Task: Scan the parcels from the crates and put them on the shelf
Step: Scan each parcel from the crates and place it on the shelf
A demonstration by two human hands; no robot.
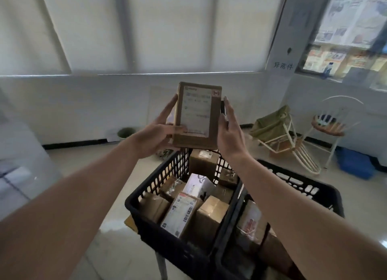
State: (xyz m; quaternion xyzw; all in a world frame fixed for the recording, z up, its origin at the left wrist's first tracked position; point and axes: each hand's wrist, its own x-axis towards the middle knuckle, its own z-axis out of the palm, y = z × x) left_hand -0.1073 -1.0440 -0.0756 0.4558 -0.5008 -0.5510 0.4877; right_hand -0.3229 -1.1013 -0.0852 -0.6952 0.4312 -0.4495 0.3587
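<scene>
The small brown cardboard parcel with a white label (198,115) is held upright above the black plastic crate (167,223) — left hand (159,131) clasps its left edge, right hand (229,131) its right, pinning a dark device (222,107) — identity unclear.

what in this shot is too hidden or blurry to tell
All in the head view:
- Label text on the held parcel: blurred, unreadable.
- Dark object in the right hand: mostly hidden behind the fingers; maybe a scanner, cannot tell.
- Second crate: its contents covered by the right forearm.
- Shelf: out of frame.
- Lower parcels in the near crate: buried under the top ones.
</scene>
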